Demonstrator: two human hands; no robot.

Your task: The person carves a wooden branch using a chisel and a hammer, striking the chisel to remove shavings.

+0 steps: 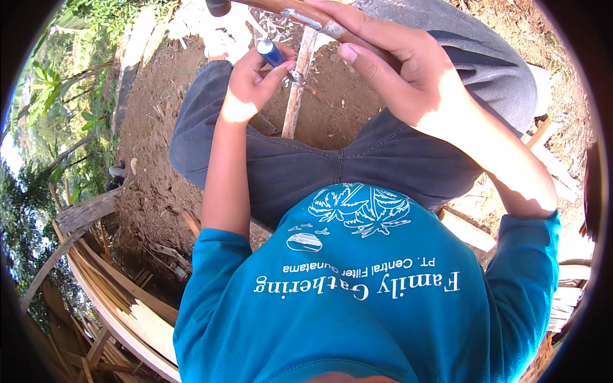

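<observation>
My left hand (248,86) is closed round a chisel by its blue handle (273,55), whose pale butt end faces up. The chisel's lower end meets or sits close to a narrow wooden strip (295,102) standing out between my legs; the exact contact is hard to see. In my right hand (408,70) is a hammer, gripped along its brown wooden handle (357,39). Its dark head (218,6) is at the top edge, above and left of the chisel, apart from it. The far end of the strip passes behind the hammer handle.
My legs in dark trousers (287,169) are spread on either side of the strip. Pale wood shavings (211,29) lie on the brown soil ahead. Long bamboo or wood slats (128,306) are stacked at lower left, below a weathered board (89,210). Wood offcuts (469,230) lie at right.
</observation>
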